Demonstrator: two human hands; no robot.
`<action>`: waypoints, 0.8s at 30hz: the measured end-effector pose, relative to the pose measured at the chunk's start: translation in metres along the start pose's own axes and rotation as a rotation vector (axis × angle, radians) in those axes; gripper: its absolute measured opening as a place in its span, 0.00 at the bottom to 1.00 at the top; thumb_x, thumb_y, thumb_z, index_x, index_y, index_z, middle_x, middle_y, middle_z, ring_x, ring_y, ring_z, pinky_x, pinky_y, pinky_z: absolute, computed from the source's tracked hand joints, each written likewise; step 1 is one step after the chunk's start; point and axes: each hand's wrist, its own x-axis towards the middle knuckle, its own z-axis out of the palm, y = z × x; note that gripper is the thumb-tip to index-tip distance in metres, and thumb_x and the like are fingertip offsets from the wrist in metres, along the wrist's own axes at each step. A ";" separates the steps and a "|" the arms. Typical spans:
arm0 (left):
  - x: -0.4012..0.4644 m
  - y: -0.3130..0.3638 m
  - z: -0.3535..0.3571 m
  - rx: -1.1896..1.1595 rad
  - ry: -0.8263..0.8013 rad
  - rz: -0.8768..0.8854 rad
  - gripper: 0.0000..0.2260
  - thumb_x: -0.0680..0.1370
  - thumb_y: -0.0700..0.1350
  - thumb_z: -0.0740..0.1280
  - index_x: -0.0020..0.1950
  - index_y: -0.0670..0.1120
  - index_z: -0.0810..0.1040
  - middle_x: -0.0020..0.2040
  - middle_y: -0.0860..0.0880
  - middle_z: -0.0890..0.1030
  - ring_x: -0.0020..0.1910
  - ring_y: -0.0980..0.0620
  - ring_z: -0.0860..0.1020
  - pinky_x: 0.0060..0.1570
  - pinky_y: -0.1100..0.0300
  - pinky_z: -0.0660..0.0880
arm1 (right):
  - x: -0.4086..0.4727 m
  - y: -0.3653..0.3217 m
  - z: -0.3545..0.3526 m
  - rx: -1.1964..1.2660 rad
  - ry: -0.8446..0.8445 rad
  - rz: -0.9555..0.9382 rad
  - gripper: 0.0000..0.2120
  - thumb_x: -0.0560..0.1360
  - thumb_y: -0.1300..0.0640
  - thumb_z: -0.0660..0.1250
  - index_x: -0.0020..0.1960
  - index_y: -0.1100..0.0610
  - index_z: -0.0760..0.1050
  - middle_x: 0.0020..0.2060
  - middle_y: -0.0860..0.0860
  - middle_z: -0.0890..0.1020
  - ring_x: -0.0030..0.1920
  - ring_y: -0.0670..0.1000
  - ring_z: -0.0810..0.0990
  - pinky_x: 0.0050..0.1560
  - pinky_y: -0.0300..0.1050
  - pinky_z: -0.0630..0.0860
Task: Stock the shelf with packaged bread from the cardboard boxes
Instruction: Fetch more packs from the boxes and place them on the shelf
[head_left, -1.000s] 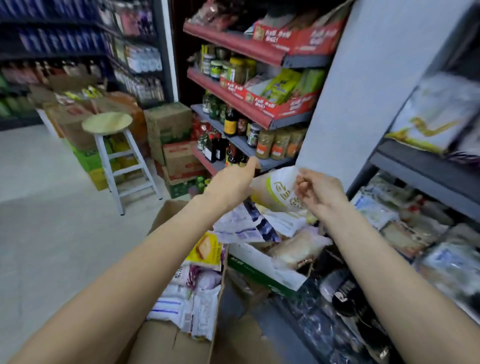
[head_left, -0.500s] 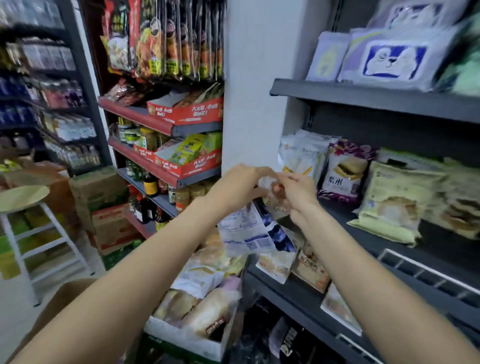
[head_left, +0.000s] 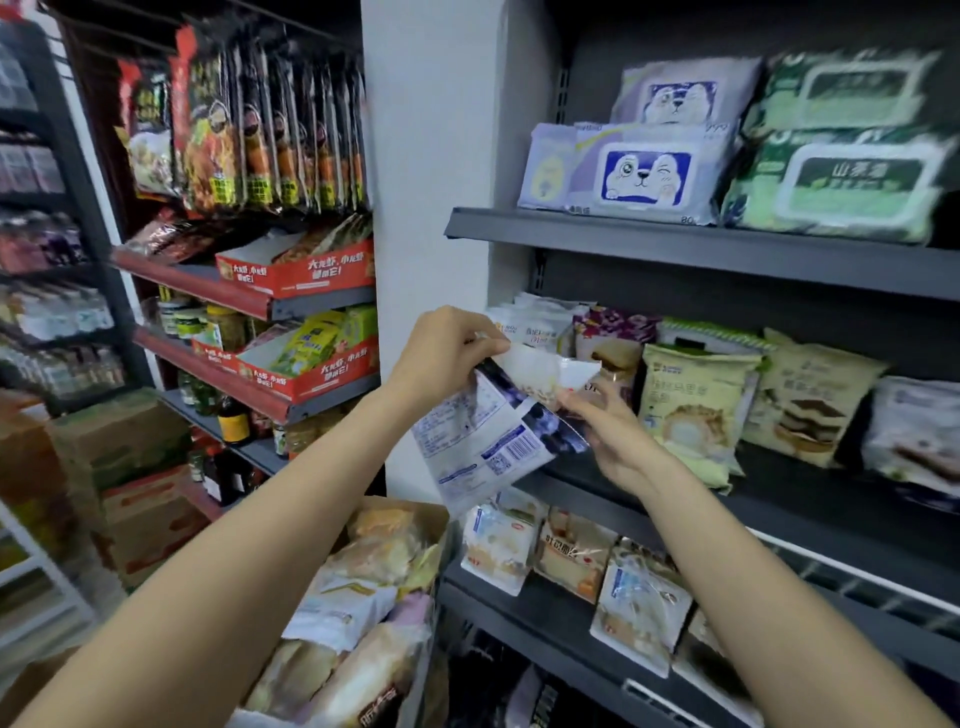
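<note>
Holding: left hand (head_left: 441, 353) and right hand (head_left: 610, 441) both pinch crinkly white-and-blue plastic bread packets (head_left: 488, 436).
Why: angling them toward the dark metal middle shelf (head_left: 779, 499).

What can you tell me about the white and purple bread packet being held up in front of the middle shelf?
The bread packet is a flat, glossy plastic pouch, white with purple-blue patches. Its back faces the camera, showing printed text panels and a barcode. It hangs tilted, upper end toward the shelf. The left hand pinches its top edge together with a second, white packet, while the right hand grips its right side. It is in the air before the middle shelf, above the cardboard box.
</note>
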 end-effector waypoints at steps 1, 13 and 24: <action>-0.001 0.002 -0.001 -0.093 0.002 -0.010 0.07 0.76 0.45 0.68 0.47 0.42 0.84 0.39 0.41 0.84 0.22 0.60 0.74 0.27 0.72 0.66 | -0.005 -0.001 -0.002 0.088 -0.077 0.023 0.43 0.61 0.47 0.77 0.70 0.57 0.64 0.66 0.58 0.74 0.62 0.53 0.76 0.66 0.52 0.70; 0.004 0.099 0.063 -0.622 -0.105 0.012 0.02 0.76 0.42 0.69 0.44 0.46 0.81 0.34 0.42 0.78 0.16 0.59 0.67 0.18 0.67 0.64 | -0.100 -0.018 -0.079 -0.015 0.347 -0.272 0.14 0.68 0.53 0.68 0.52 0.54 0.77 0.47 0.49 0.83 0.47 0.48 0.80 0.52 0.42 0.77; 0.021 0.280 0.227 -0.450 -0.115 0.131 0.04 0.78 0.42 0.66 0.49 0.43 0.73 0.28 0.51 0.76 0.16 0.61 0.72 0.20 0.69 0.68 | -0.175 -0.073 -0.325 -0.846 0.804 -0.278 0.22 0.67 0.48 0.75 0.55 0.56 0.72 0.48 0.52 0.80 0.49 0.54 0.78 0.48 0.50 0.76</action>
